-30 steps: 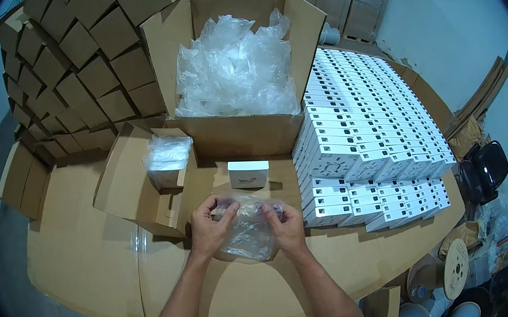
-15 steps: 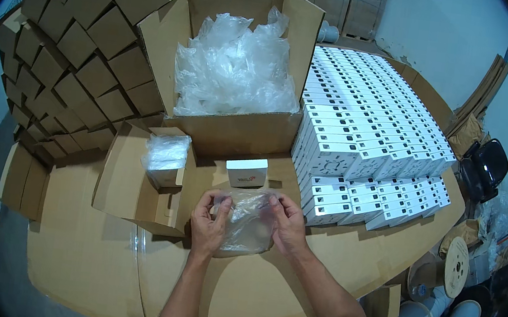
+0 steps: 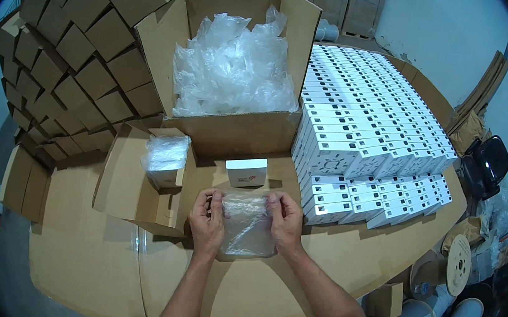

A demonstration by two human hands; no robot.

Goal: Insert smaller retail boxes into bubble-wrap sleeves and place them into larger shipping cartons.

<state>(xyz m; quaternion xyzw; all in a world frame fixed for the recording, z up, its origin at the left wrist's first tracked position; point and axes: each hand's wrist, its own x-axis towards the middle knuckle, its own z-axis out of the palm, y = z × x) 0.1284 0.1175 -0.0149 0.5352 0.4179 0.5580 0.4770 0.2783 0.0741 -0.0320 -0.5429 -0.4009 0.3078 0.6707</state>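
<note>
Now I am gripping a clear plastic bag [image 3: 248, 227] with my left hand [image 3: 207, 219] and right hand [image 3: 285, 221], working its mouth open; next probably the small white box [image 3: 246, 172] at twelve o'clock.

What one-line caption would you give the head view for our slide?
Both hands, left hand and right hand, hold a clear plastic bag over a cardboard table, a small white box just beyond.

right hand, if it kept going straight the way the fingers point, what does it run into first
The right hand, holding the clear plastic bag, points away from the body. Straight on, it would likely first meet the small white box, with the big carton of bags behind; depth is uncertain.
</note>
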